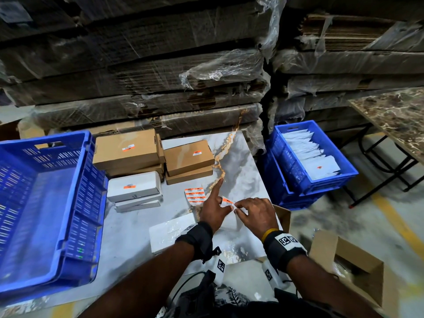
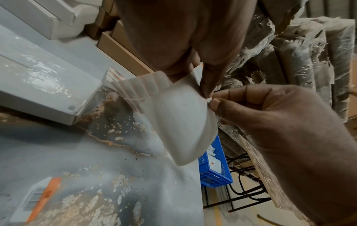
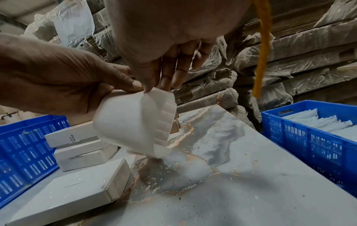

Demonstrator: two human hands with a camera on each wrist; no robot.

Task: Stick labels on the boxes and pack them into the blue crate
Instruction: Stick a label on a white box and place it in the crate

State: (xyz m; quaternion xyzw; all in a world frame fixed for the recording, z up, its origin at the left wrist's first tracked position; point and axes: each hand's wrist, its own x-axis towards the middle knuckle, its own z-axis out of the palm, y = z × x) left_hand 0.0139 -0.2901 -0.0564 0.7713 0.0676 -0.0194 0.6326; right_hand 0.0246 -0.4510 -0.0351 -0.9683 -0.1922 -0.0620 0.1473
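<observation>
- The marbled grey counter (image 1: 243, 161) carries an orange-gold vein.
- Behind it rise stacks of flattened cardboard (image 1: 137, 72) in torn clear plastic wrap.
- A dark brown marbled table (image 1: 394, 115) on black metal legs stands at the right.
- The concrete floor (image 1: 358, 210) shows a yellow painted line (image 1: 399, 226).
- Light is dim.

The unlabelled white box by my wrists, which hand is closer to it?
Left. The left hand is just past the white box's far right corner; the right hand is farther right, both pinching the label sheet.
</observation>
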